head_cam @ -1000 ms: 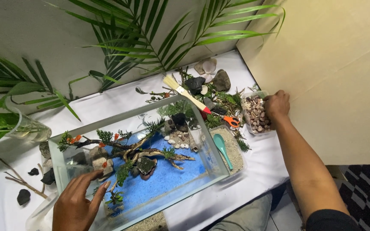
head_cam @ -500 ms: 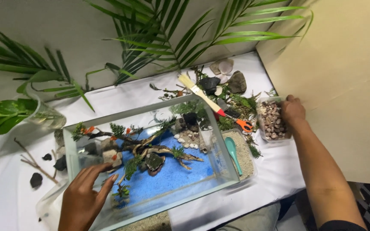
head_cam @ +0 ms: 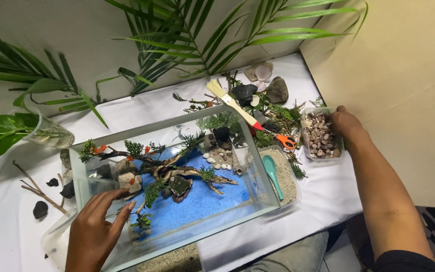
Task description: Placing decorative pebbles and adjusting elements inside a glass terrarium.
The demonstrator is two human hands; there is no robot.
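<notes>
Right hand (head_cam: 346, 125) is curled into the clear plastic tub of brown and grey pebbles (head_cam: 320, 135); can't tell if it has pinched any. Left hand (head_cam: 94, 231) is spread open, flat on the near corner of the rectangular glass tank (head_cam: 177, 176). I'd keep that brace steady and take few stones at a time. The tank sits between the hands: blue sand floor, twisted driftwood with green sprigs and orange bits, white pebbles at the back.

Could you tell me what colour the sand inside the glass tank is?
Bright blue sand; it shows best in the head view.
</notes>
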